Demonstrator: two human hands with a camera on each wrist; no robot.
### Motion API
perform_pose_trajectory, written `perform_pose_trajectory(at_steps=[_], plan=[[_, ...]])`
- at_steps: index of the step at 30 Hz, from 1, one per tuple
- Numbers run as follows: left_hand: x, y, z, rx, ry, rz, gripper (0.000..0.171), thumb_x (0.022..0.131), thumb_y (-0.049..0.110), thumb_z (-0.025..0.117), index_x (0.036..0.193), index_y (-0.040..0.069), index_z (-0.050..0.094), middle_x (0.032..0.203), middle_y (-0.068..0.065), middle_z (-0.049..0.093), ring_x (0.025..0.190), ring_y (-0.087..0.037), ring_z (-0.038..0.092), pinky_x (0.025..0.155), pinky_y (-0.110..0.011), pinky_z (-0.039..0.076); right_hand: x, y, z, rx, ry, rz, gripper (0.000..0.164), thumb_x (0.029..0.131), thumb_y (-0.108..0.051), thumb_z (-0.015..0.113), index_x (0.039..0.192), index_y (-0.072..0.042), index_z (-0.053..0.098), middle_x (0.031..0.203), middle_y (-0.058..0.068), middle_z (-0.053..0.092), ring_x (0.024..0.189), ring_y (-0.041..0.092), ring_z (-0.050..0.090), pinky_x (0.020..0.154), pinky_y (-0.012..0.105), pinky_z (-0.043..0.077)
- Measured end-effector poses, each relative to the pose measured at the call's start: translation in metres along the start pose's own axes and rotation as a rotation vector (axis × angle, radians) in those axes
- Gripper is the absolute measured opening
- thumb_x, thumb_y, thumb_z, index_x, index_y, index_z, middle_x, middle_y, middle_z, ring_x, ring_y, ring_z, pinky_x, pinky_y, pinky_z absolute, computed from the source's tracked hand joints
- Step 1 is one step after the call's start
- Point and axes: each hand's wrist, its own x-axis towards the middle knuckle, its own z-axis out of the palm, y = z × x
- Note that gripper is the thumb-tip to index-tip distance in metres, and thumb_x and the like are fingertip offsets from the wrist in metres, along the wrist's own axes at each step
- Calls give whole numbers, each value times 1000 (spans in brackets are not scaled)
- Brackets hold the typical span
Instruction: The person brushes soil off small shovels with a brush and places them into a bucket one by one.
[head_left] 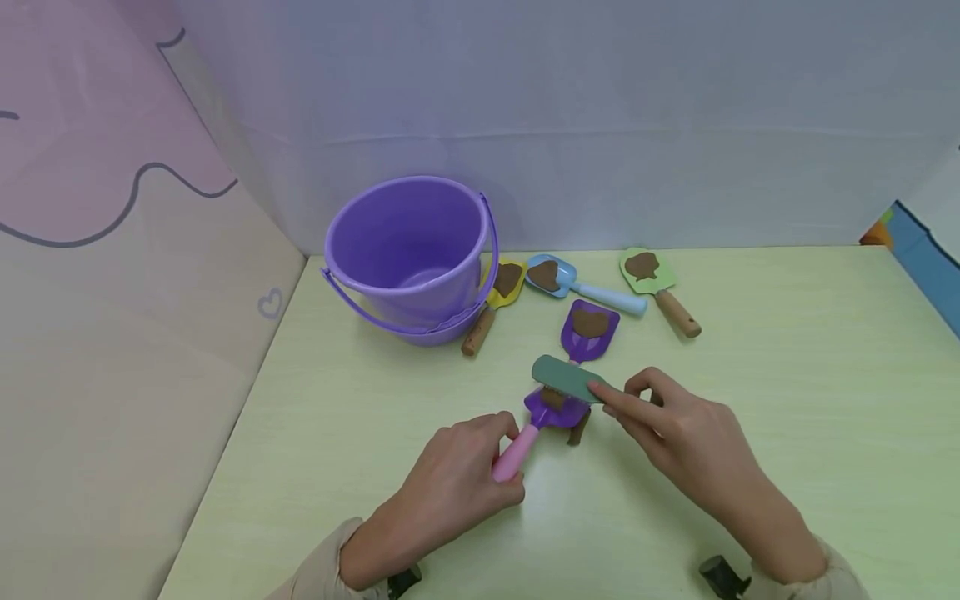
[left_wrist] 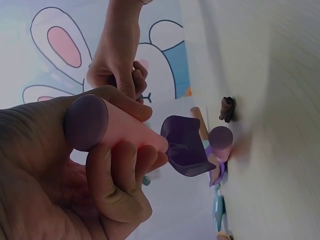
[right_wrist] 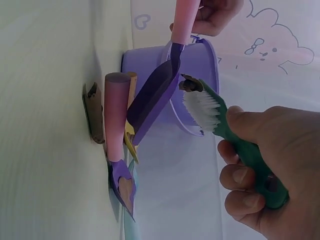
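Observation:
My left hand point(head_left: 461, 471) grips the pink handle of a purple toy shovel point(head_left: 517, 454), its blade raised over the table. In my right hand point(head_left: 693, 437) is a green brush point(right_wrist: 245, 150) with white bristles point(right_wrist: 202, 111), the thumb and curled fingers around its handle. The brush head lies across the shovel blade in the head view. A dark brown scrap point(right_wrist: 191, 86) clings to the brush tip. Below the held shovel, a curled brown piece point(head_left: 578, 428) lies on the table. Just beyond the brush is a second purple shovel point(head_left: 572, 343) bearing a brown patch point(head_left: 590, 323).
A purple bucket point(head_left: 408, 208) with its handle lowered stands at the back left. Beside it lie a yellow shovel point(head_left: 517, 289), a light blue shovel point(head_left: 611, 298) and a green shovel point(head_left: 666, 279), each with a brown patch on its blade. Behind the table point(head_left: 810, 375) hangs a pale cloth point(head_left: 600, 108).

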Motion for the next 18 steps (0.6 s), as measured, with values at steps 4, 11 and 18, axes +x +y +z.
perform_pose_trajectory(at_steps=[4, 11, 18], plan=[[-1, 0, 1, 7, 6, -4, 28, 73, 13, 78, 97, 16, 64, 75, 10, 56, 59, -4, 46, 51, -19, 37, -1, 0, 1, -14, -27, 9, 54, 110, -54, 32, 123, -29, 78, 92, -8, 58, 55, -6, 32, 45, 11, 25], [-2, 0, 0, 15, 7, -8, 28, 73, 14, 79, 97, 17, 64, 75, 12, 56, 59, -3, 46, 50, -19, 37, -3, 4, 2, -75, -60, 39, 61, 110, -55, 25, 120, -29, 79, 90, -7, 58, 52, -5, 27, 44, 13, 22], [-3, 2, -2, 9, 10, 1, 29, 72, 13, 79, 98, 15, 65, 76, 10, 57, 59, -3, 46, 51, -20, 38, -3, 8, 0, -110, -79, 63, 63, 109, -56, 23, 121, -29, 79, 89, -5, 59, 51, -4, 23, 45, 14, 19]])
